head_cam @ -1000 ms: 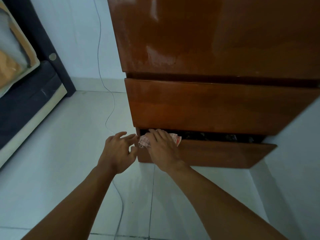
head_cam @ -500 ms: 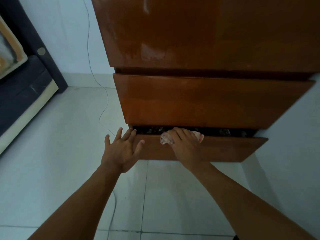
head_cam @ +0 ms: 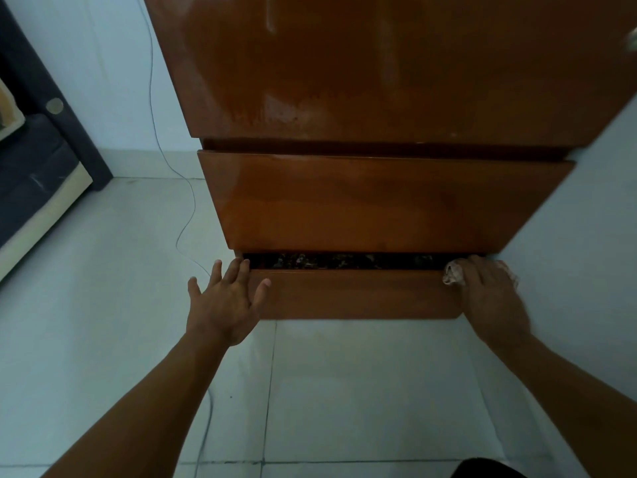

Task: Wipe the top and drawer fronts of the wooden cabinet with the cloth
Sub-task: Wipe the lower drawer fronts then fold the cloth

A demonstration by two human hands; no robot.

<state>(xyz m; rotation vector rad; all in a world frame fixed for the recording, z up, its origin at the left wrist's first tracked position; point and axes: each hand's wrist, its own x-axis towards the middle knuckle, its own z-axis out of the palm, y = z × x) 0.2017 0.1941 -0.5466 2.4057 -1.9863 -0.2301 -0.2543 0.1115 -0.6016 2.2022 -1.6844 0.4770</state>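
Crumpled pale cloth (head_cam: 452, 273) at the top right corner of the bottom drawer (head_cam: 358, 294) front, pressed there under the right hand (head_cam: 489, 294). Fingers laid nearly straight over the cloth, tips at the drawer's top edge, with bunches of fabric showing on either side of the hand. Drawer standing slightly out, a dark gap along its top edge, contents too dim to make out. Left hand (head_cam: 225, 305) at the drawer's left end, wide open with fingers spread, holding nothing, fingertips by the top left corner; contact hard to judge. Above, a shut middle drawer (head_cam: 379, 201), then the broad glossy upper surface of the wooden cabinet (head_cam: 379, 81), marked with pale reflections. Pale wall (head_cam: 593, 201) against the cabinet's right side. Pale tiled floor (head_cam: 103, 305) below, a thin cable (head_cam: 188, 222) trailing down and across the tiles at left. Dark mattress (head_cam: 31, 174) at the far left.
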